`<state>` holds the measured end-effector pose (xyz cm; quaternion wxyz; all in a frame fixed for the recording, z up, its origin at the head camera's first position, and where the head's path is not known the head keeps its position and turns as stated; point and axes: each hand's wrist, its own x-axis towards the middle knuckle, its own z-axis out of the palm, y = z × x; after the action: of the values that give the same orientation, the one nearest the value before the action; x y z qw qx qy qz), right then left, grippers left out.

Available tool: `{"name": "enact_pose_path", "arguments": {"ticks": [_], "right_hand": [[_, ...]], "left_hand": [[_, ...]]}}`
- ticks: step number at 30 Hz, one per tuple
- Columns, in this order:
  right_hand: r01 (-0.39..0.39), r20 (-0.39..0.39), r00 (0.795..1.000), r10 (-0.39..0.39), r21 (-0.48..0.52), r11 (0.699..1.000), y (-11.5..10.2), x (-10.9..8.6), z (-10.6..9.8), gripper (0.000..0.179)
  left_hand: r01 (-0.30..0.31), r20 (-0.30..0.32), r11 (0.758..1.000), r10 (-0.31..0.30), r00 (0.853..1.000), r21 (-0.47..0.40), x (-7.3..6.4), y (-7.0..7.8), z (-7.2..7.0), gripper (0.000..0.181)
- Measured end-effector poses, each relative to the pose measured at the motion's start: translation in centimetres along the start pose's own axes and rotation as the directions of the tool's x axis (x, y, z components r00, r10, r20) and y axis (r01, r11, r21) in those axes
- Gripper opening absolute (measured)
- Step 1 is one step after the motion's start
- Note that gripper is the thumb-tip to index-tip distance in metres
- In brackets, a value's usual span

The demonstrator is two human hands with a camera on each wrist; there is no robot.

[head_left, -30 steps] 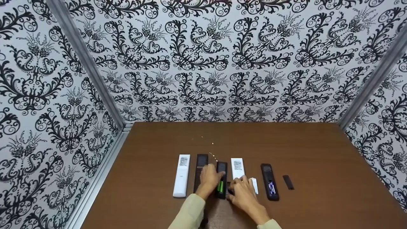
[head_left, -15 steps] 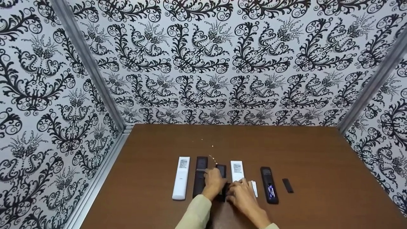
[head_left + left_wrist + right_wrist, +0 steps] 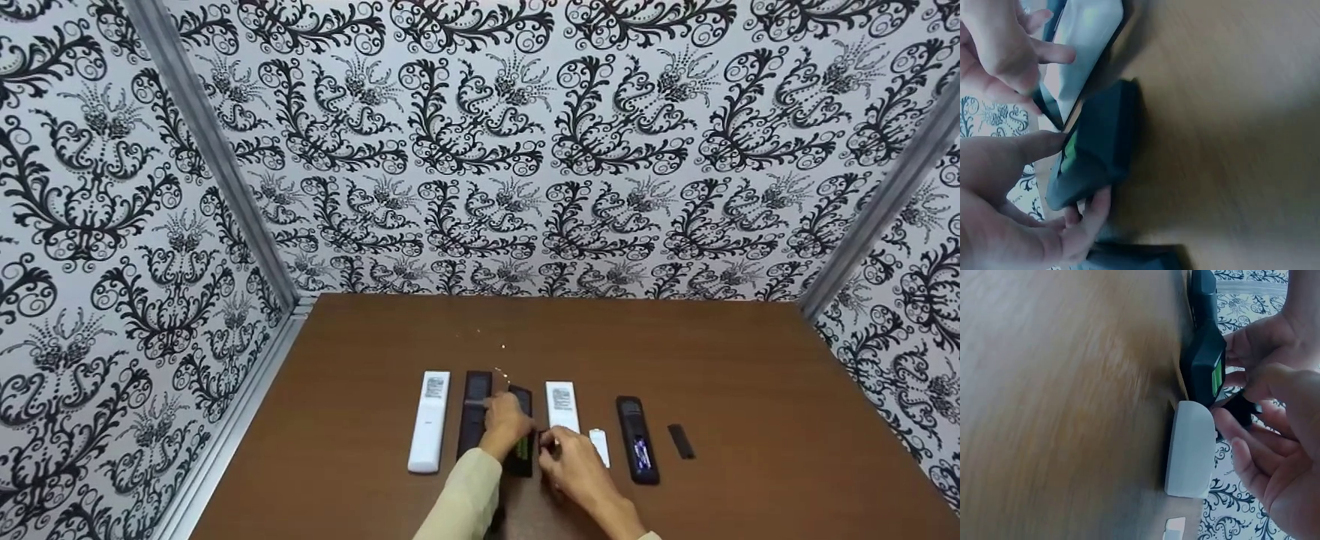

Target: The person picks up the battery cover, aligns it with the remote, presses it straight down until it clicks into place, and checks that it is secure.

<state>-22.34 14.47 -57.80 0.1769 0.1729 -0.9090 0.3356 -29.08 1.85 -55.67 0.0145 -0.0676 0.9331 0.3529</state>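
Note:
My left hand [image 3: 506,420] grips a black remote control [image 3: 1100,135] by its sides, thumb on one edge and fingers on the other. The remote is tipped on its side, and green batteries [image 3: 1217,377] show in its back compartment. Close to its right, my right hand [image 3: 576,461] pinches a small black battery cover [image 3: 1239,408] between thumb and fingers. Beside that hand lies a white remote [image 3: 561,403], partly covered by the fingers in the head view. A white battery cover [image 3: 599,448] rests just right of it.
A white remote [image 3: 429,424] and a dark remote [image 3: 471,431] lie left of the hands. To the right are a black remote [image 3: 637,442] with purple batteries showing and a loose dark cover [image 3: 681,441]. Patterned panels [image 3: 480,150] enclose the wooden table [image 3: 360,337].
My left hand has shifted slightly right and tilted the black remote, which lay flat earlier. My right hand still holds the black battery cover near it, turned slightly.

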Motion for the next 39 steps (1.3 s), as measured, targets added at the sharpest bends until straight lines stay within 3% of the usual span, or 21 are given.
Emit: {"name": "enact_pose_path", "arguments": {"ticks": [5, 9, 13, 18, 21, 31, 34, 39], "right_hand": [[0.051, -0.094, 0.995, -0.043, 0.085, 0.995, 0.4, 0.1, 0.3, 0.014], [0.076, -0.090, 0.994, -0.066, 0.113, 0.991, 0.5, 0.1, 0.2, 0.022], [0.039, -0.065, 0.997, -0.030, 0.132, 0.991, 0.4, 0.4, 0.0, 0.021], [-0.006, -0.107, 0.994, 0.020, 0.129, 0.992, 0.1, 0.8, 0.3, 0.015], [-0.028, -0.116, 0.992, 0.048, 0.167, 0.986, -0.1, 1.1, 0.6, 0.018], [-0.091, -0.086, 0.989, 0.117, 0.261, 0.961, -0.3, 2.3, 1.4, 0.017], [-0.101, -0.057, 0.991, 0.119, 0.252, 0.963, -0.3, 2.6, 1.6, 0.014], [-0.141, 0.024, 0.990, 0.140, 0.267, 0.953, -0.1, 2.9, 2.1, 0.013]], "left_hand": [[-0.029, 0.020, 0.994, 0.032, 0.999, -0.105, 0.6, -0.9, -0.8, 0.031], [0.011, 0.060, 0.966, 0.005, 0.998, -0.258, 1.1, -1.9, -1.1, 0.025], [0.070, 0.139, 0.913, -0.015, 0.990, -0.402, 1.5, -3.1, -1.4, 0.026], [0.121, 0.243, 0.841, 0.013, 0.970, -0.528, 1.5, -4.1, -1.8, 0.045], [0.131, 0.274, 0.821, 0.033, 0.961, -0.556, 1.4, -4.5, -1.9, 0.049], [0.131, 0.292, 0.801, 0.057, 0.955, -0.584, 2.0, -4.9, -2.0, 0.042], [0.138, 0.298, 0.792, 0.058, 0.953, -0.595, 2.1, -4.9, -2.0, 0.041], [0.146, 0.303, 0.797, 0.049, 0.952, -0.586, 2.1, -5.2, -1.7, 0.044]]}}
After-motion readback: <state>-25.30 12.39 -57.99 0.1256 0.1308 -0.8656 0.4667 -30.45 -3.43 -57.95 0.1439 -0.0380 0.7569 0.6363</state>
